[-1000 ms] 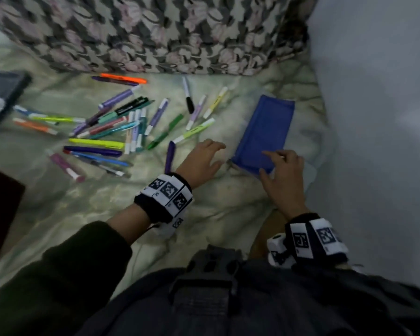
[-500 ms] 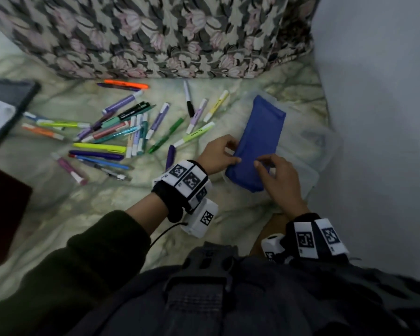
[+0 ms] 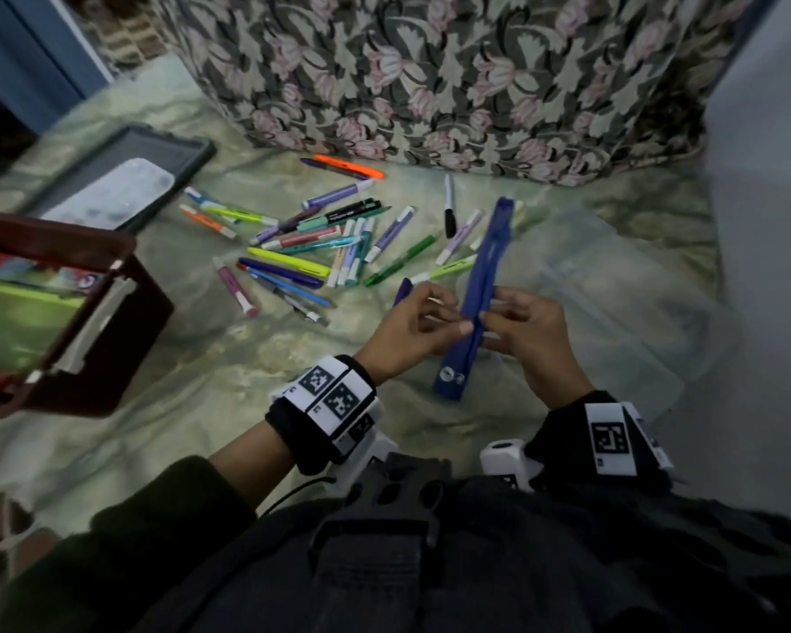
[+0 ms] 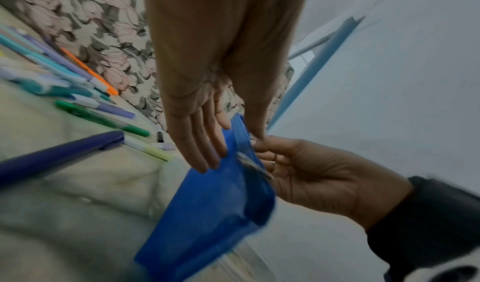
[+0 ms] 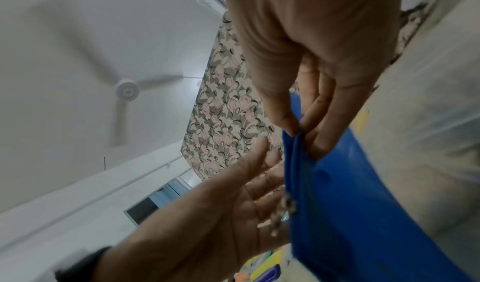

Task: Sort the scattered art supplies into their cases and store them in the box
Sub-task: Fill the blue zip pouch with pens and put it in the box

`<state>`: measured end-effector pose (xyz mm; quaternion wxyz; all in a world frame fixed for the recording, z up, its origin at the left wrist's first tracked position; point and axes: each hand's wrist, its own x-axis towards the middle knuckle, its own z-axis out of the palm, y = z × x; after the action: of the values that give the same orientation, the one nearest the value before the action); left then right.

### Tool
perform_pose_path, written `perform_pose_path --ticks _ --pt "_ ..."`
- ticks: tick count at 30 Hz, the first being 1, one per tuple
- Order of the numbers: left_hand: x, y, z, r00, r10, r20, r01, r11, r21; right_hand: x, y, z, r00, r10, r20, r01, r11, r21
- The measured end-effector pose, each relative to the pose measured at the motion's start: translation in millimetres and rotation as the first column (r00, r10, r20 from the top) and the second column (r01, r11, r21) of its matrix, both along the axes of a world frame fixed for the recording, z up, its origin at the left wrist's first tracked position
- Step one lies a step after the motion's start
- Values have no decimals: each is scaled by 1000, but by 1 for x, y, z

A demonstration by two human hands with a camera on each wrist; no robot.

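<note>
A: How far along is the sorting, going by what lies on the pale green marbled floor (image 3: 165, 440)?

B: Hardly begun. The dark red plastic box (image 3: 88, 340) sits open at the floor's left edge with a lime green case (image 3: 14, 322) already inside, but nothing else looks stored.

A: And the pens?

B: The scattered pile of coloured markers and pens (image 3: 334, 249) lies loose in the middle of the floor, near the foot of the floral-covered furniture (image 3: 430, 75). None of it is in a case.

A: So what is the person on now?

B: The flat blue fabric zip pouch (image 3: 478, 303), held edge-up off the floor just right of the pile. The right hand (image 3: 526, 331) pinches its top edge between thumb and fingers. The left hand (image 3: 412, 331) has its fingers fairly straight against the pouch's side, thumb at the top edge near the zip pull (image 5: 283, 214).

A: Open yet?

B: It appears shut or barely parted. Unzipping, filling and boxing all remain.
</note>
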<state>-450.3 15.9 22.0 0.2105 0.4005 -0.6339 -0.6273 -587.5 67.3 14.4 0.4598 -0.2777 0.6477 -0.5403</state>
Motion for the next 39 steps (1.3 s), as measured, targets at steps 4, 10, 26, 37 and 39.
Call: perform_pose_path --ticks 4,10,26,37,39 --pt "6 -8 1 988 157 -13 -156 986 52 11 -6 -1 987 161 30 -161 987 -13" --pt "15 -17 -8 984 179 -29 -177 982 61 20 -15 -6 970 243 -9 -243 970 24" --pt "20 -42 -18 942 260 214 -192 936 -296 -7 -6 -24 971 98 -217 -85 994 70" --pt "21 -65 -48 738 192 647 126 903 -411 -22 -3 -22 942 61 -330 -41 997 69" --pt "22 -70 -55 652 122 749 239 904 -355 -27 -2 -20 945 34 -326 -14 998 64"
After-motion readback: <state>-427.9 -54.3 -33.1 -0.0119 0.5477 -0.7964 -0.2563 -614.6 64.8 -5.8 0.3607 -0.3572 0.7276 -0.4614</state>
